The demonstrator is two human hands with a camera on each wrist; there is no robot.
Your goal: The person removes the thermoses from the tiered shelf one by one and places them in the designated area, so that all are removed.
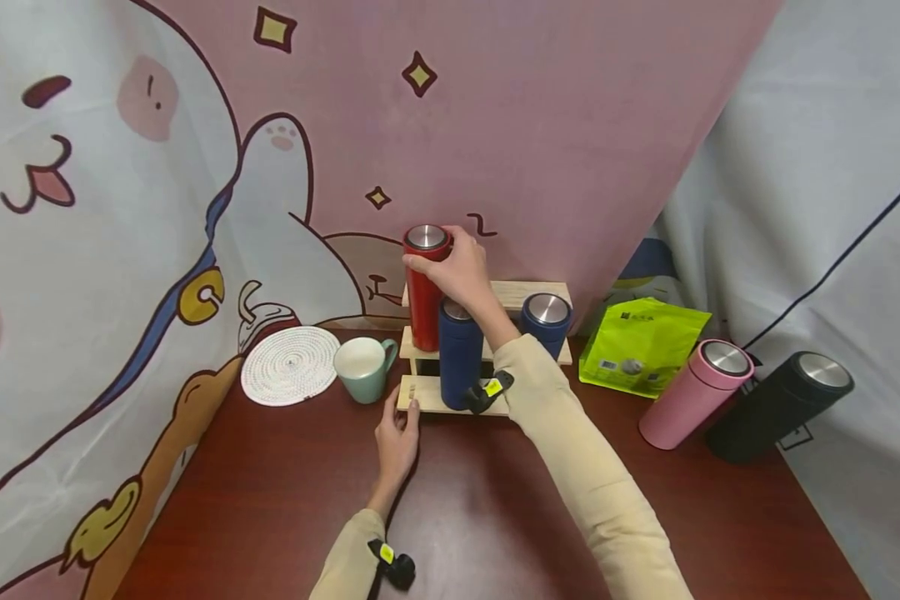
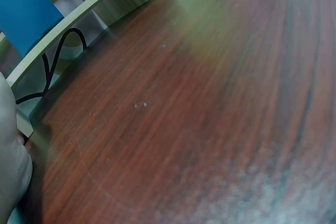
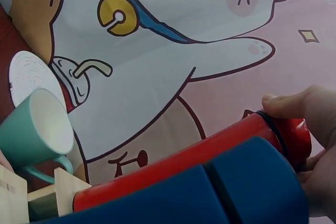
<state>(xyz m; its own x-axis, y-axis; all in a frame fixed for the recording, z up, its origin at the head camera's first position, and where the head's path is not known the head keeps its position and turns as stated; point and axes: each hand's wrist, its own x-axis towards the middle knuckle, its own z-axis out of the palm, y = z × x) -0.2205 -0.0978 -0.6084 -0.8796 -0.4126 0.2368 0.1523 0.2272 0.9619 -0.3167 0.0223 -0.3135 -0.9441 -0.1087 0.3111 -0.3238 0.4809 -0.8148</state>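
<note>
In the head view my right hand [image 1: 461,267] grips a red thermos [image 1: 423,308] near its steel-topped lid, thumb on one side and fingers on the other. The red thermos stands upright on the middle step of a tiered wooden rack [image 1: 423,396], at its left. My left hand [image 1: 397,446] holds the left end of the rack's lowest step; only part of this hand [image 2: 13,161] shows in the left wrist view. A blue thermos [image 1: 461,358] stands on the lowest step under my right forearm. Farther right on the rack is another blue thermos [image 1: 546,321], partly hidden by the sleeve.
Left of the rack stand a green mug [image 1: 362,379] and a round white woven mat [image 1: 288,367] leaning on the wall cloth. A lime-green pouch [image 1: 637,346], a pink thermos [image 1: 693,396] and a black thermos [image 1: 776,408] are at the right. A black cable [image 2: 50,74] runs beneath the rack.
</note>
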